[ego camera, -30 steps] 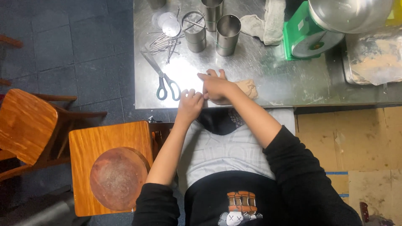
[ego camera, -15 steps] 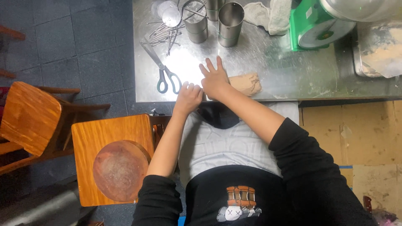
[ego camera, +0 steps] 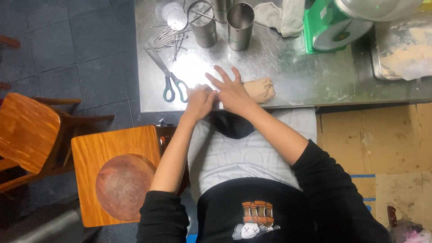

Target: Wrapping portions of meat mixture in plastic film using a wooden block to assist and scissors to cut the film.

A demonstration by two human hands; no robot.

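Observation:
A tan lump of dough (ego camera: pixel 261 89) lies near the front edge of the steel table (ego camera: pixel 292 76). My right hand (ego camera: pixel 230 88) lies flat over its left end, fingers spread and pointing away from me. My left hand (ego camera: pixel 200 100) is curled right beside it at the table edge, touching the right hand. What is under the left fingers is hidden.
Green-handled scissors (ego camera: pixel 173 84) lie left of the hands, with thin metal tools (ego camera: pixel 170 38) and two steel cups (ego camera: pixel 240 20) behind. A green scale (ego camera: pixel 330 24) and a floury tray (ego camera: pixel 402 49) stand right. A wooden stool (ego camera: pixel 112 148) holding a round board (ego camera: pixel 122 185) is at my left.
My right hand has flattened and slid a little forward over the dough, fingers spreading. The left hand stays curled at the table edge.

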